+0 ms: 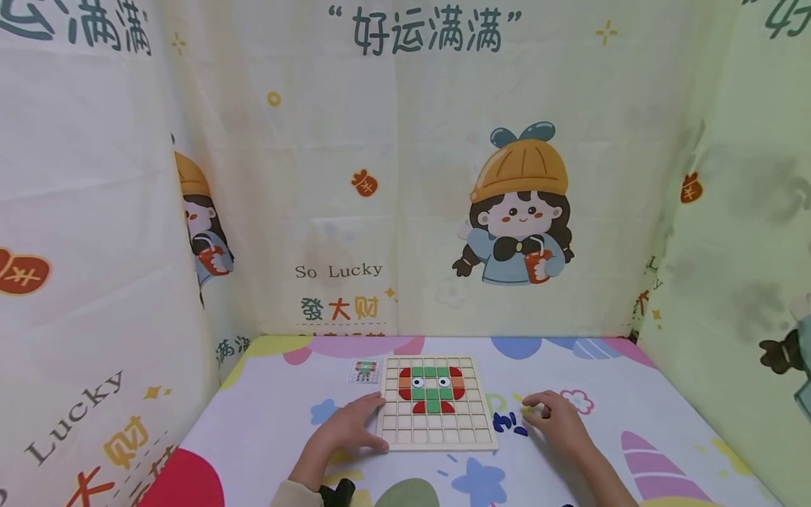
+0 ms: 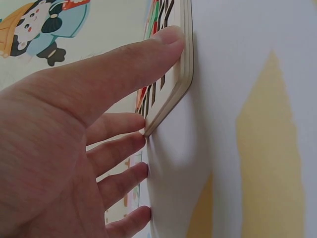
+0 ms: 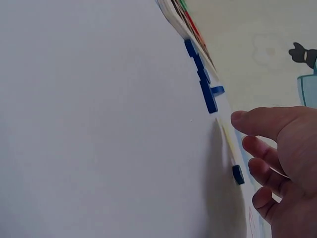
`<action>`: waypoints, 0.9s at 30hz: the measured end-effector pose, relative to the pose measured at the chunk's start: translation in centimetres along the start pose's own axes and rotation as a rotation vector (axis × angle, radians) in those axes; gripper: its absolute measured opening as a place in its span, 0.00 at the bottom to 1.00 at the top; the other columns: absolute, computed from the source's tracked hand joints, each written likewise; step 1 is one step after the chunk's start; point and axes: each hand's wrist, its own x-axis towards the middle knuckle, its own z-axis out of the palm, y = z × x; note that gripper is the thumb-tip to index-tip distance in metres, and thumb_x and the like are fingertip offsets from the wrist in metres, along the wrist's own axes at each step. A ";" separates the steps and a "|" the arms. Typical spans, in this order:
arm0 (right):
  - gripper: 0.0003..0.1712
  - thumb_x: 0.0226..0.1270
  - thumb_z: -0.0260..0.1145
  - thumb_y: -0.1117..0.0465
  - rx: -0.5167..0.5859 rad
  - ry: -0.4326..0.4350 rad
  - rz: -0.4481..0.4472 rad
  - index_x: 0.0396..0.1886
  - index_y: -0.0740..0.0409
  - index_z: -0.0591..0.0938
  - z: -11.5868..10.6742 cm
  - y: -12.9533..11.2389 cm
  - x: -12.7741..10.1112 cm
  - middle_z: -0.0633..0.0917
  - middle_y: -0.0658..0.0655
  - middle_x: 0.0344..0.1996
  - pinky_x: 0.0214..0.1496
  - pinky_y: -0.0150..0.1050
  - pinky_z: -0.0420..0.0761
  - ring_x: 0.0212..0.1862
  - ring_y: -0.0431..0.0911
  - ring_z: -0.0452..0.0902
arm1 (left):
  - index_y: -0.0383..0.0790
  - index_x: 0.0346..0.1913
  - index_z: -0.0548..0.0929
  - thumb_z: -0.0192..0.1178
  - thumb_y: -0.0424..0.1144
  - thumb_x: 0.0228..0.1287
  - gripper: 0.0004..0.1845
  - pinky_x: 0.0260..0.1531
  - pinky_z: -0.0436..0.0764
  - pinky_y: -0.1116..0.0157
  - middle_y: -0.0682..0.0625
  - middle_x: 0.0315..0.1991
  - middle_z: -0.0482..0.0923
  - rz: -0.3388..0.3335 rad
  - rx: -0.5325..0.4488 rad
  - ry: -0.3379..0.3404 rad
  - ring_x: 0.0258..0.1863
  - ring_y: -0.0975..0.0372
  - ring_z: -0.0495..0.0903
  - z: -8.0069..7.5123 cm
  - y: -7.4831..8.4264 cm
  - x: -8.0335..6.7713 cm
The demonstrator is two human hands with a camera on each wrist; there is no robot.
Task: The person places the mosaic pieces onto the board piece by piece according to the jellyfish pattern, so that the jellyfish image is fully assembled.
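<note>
Left hand (image 1: pixel 345 427) lies flat with straight fingers on the desk (image 1: pixel 266 436), and its thumb (image 2: pixel 148 54) presses against the left edge of the wooden grid board (image 1: pixel 436 403), so this grip holds nothing. On the board, red and green tiles make a small figure with two eyes. A pattern card (image 1: pixel 365 370) lies just beside its far left corner. Blue pieces (image 1: pixel 509 424) lie right of the board. Right hand (image 1: pixel 556 422) rests near them, fingers relaxed, gripping nothing.
</note>
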 end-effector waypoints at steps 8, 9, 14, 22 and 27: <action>0.14 0.48 0.71 0.62 -0.046 -0.087 0.119 0.38 0.50 0.83 -1.9 1.5 -0.7 0.74 0.51 0.24 0.25 0.30 0.63 0.27 0.40 0.64 | 0.45 0.65 0.66 0.71 0.55 0.38 0.47 0.64 0.61 0.43 0.48 0.68 0.60 -0.014 -0.004 -0.001 0.67 0.47 0.58 0.0 -0.1 0.1; 0.14 0.48 0.71 0.62 -0.049 -0.093 0.124 0.38 0.50 0.83 -2.0 1.7 -0.8 0.73 0.50 0.23 0.25 0.30 0.63 0.27 0.40 0.64 | 0.45 0.65 0.66 0.71 0.56 0.38 0.47 0.63 0.61 0.43 0.48 0.68 0.60 -0.015 -0.004 -0.002 0.67 0.47 0.58 0.0 -0.2 0.1; 0.12 0.48 0.70 0.63 -0.065 -0.097 0.114 0.36 0.49 0.84 -2.0 2.0 -0.8 0.73 0.49 0.23 0.24 0.29 0.62 0.27 0.40 0.64 | 0.46 0.65 0.66 0.71 0.57 0.39 0.47 0.64 0.61 0.43 0.48 0.68 0.60 -0.015 0.006 -0.003 0.68 0.47 0.58 0.1 -0.3 0.2; 0.07 0.49 0.70 0.63 -0.073 -0.103 0.111 0.31 0.51 0.84 -1.8 1.5 -0.7 0.79 0.47 0.23 0.26 0.28 0.67 0.27 0.40 0.67 | 0.44 0.65 0.66 0.71 0.56 0.38 0.47 0.63 0.62 0.43 0.48 0.68 0.61 0.001 0.010 0.003 0.67 0.47 0.59 0.2 -0.3 0.1; 0.07 0.47 0.71 0.62 -0.035 -0.102 0.120 0.28 0.52 0.83 -0.9 1.0 -0.1 0.79 0.47 0.21 0.25 0.28 0.69 0.26 0.39 0.69 | 0.46 0.65 0.66 0.71 0.56 0.38 0.47 0.63 0.61 0.43 0.48 0.68 0.61 -0.013 0.004 0.002 0.67 0.47 0.58 0.1 -0.2 0.1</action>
